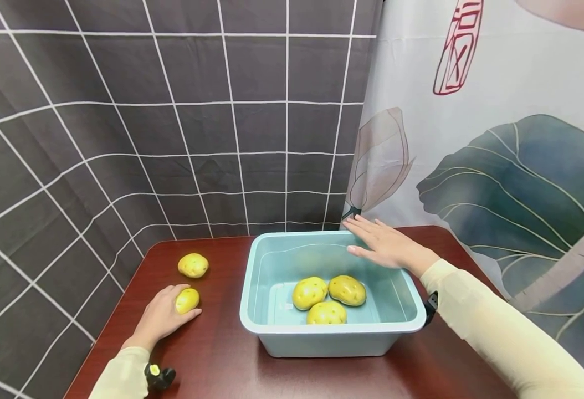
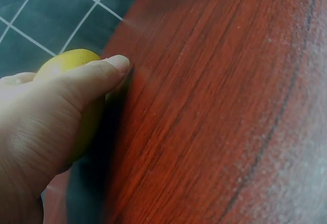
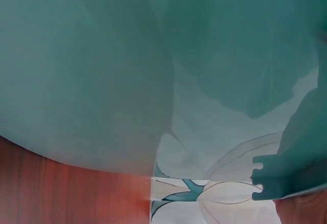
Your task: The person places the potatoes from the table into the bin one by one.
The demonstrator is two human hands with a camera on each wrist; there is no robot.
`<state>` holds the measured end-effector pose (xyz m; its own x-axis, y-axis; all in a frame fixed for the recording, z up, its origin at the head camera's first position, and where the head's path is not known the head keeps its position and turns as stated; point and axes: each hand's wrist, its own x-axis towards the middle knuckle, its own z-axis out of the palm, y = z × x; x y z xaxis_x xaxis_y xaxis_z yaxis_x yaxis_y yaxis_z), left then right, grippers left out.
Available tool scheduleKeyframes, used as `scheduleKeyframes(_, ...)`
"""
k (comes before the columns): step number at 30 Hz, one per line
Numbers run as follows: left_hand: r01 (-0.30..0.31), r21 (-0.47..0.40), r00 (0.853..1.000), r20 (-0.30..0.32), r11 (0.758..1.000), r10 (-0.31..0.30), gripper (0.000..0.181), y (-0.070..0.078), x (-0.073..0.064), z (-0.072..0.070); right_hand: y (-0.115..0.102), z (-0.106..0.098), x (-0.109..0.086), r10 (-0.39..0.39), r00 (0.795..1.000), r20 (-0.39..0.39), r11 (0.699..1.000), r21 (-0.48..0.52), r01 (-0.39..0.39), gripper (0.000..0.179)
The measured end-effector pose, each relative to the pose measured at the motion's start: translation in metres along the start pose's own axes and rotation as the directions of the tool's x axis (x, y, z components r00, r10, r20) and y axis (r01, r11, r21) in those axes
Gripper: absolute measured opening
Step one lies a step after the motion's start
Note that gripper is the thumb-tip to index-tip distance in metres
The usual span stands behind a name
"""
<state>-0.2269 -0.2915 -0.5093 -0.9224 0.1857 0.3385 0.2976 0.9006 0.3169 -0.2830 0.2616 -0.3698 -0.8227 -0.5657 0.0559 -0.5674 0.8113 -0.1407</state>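
Observation:
My left hand (image 1: pixel 162 315) curls round a yellow potato (image 1: pixel 187 301) at the left of the table; in the left wrist view the thumb lies along the near side of this potato (image 2: pixel 71 58) and the other fingers are mostly hidden. Just beyond it lies another potato (image 1: pixel 193 265). A light blue plastic basin (image 1: pixel 332 329) stands at the middle right, with three potatoes (image 1: pixel 326 313) grouped on its floor. Over the basin's far right corner rests my right hand (image 1: pixel 384 244), fingers extended, holding nothing. The basin's bluish-green wall (image 3: pixel 92 81) fills most of the right wrist view.
The dark red wooden table (image 1: pixel 222 354) has rounded far corners. Behind it hangs a dark grey cloth (image 1: pixel 262 127) with a white grid, and to the right a white curtain (image 1: pixel 431 138) printed with large leaves. Both meet close to the table's far edge.

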Motion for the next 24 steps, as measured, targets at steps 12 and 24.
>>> scheduleKeyframes(12, -0.040, -0.044, 0.998, -0.053, 0.998, 0.037, 0.061, -0.0005, -0.0015, 0.0018, 0.0021, 0.0006, 0.0004, -0.011, 1.000, 0.006, 1.000, -0.010, 0.011, 0.073)
scheduleKeyframes(24, -0.046, -0.064, 0.996, -0.081, 0.997, 0.041, 0.062, 0.0020, -0.0010, 0.0036, 0.0015, 0.0011, -0.0001, -0.014, 1.000, -0.007, 1.000, -0.006, 0.013, 0.077)
